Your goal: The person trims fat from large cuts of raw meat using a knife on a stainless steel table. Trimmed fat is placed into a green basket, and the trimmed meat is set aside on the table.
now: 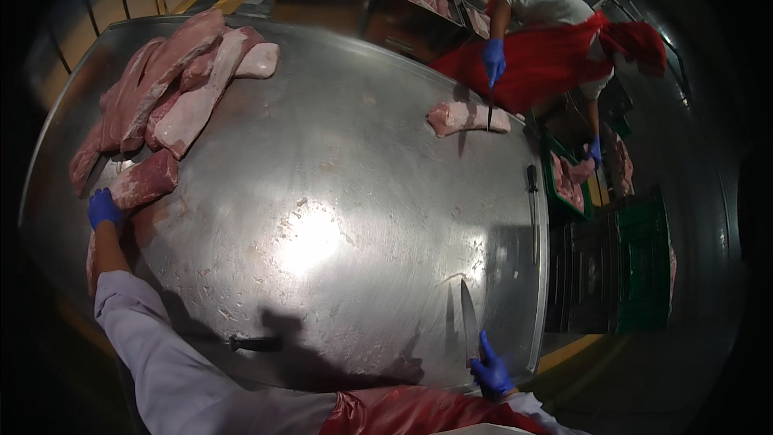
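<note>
At the left edge of the metal table, my blue-gloved left hand (105, 209) grips the near end of a short piece of pork loin (146, 180). Just beyond it lies a pile of long, pale pink pork loins (173, 84), several of them overlapping. Near the front right corner my right hand (492, 367), also in a blue glove, is closed round the handle of a knife (469, 318). The blade points away from me, over the bare steel. Some of the meat beside my left forearm is hidden by the arm.
A dark-handled tool (256, 344) lies near the front edge, and a sharpening steel (532, 201) along the right edge. Across the table a co-worker in a red apron (539, 64) holds a knife over another pork piece (469, 118). Green crates (589, 211) and metal bins (322, 4) of meat stand around.
</note>
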Tool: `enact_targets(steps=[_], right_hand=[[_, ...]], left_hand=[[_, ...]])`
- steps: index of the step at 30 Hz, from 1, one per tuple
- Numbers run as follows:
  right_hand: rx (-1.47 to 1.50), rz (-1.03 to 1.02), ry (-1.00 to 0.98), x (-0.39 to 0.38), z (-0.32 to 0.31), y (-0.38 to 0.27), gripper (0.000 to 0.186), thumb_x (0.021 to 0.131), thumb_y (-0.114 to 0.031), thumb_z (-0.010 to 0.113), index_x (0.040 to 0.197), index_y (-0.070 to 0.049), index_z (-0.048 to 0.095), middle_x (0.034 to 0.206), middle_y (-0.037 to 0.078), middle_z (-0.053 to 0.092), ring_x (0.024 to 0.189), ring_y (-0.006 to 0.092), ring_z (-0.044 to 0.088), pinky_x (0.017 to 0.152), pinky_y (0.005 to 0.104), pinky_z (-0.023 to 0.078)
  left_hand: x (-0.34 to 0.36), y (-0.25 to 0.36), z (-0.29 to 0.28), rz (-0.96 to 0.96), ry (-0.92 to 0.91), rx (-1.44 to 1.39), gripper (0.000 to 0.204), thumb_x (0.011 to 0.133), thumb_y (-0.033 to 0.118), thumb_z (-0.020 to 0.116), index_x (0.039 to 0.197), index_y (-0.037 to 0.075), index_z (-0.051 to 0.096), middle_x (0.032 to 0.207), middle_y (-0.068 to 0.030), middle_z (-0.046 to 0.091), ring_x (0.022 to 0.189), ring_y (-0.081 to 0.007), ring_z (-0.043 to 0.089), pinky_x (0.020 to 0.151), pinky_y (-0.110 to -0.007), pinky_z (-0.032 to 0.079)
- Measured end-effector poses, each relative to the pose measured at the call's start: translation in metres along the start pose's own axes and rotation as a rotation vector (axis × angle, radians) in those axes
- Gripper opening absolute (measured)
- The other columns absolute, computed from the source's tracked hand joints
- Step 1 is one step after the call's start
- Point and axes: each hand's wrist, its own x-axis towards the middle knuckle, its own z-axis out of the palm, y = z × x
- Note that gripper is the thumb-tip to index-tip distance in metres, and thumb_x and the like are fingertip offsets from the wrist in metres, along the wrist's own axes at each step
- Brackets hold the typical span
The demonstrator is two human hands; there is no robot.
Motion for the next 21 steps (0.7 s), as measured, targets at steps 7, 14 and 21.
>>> enact_targets(steps=[7, 14, 21], right_hand=[[-0.171, -0.031, -0.103, 0.013, 0.018, -0.014, 0.077, 0.098, -0.012, 0.06, 0.163, -0.024, 0.02, 0.083, 0.004, 0.063, 0.066, 0.01, 0.057, 0.054, 0.0279, 0.051], [-0.145, -0.064, -0.1, 0.012, 0.014, -0.017, 0.079, 0.097, -0.016, 0.061, 0.163, -0.026, 0.018, 0.09, 0.006, 0.066, 0.07, 0.0108, 0.058, 0.059, 0.0296, 0.053], [-0.142, -0.158, -0.133, -0.001, -0.009, 0.026, 0.077, 0.1, -0.02, 0.06, 0.163, -0.026, 0.016, 0.086, 0.005, 0.067, 0.069, 0.0114, 0.057, 0.059, 0.0293, 0.052]], left_hand=[[0.035, -0.039, 0.022, -0.035, -0.101, -0.237, 0.121, 0.04, 0.065, 0.093, 0.138, 0.006, 0.053, 0.132, -0.0172, 0.063, 0.122, -0.0355, 0.061, 0.101, -0.045, 0.051], [-0.007, -0.012, -0.01, 0.064, -0.436, -0.237, 0.124, 0.037, 0.067, 0.092, 0.138, 0.005, 0.053, 0.143, -0.0192, 0.055, 0.128, -0.0362, 0.057, 0.103, -0.044, 0.049], [-0.085, 0.062, 0.006, 0.212, -0.176, -0.319, 0.119, 0.041, 0.049, 0.096, 0.137, 0.002, 0.045, 0.126, -0.0239, 0.062, 0.12, -0.0419, 0.06, 0.099, -0.047, 0.051]])
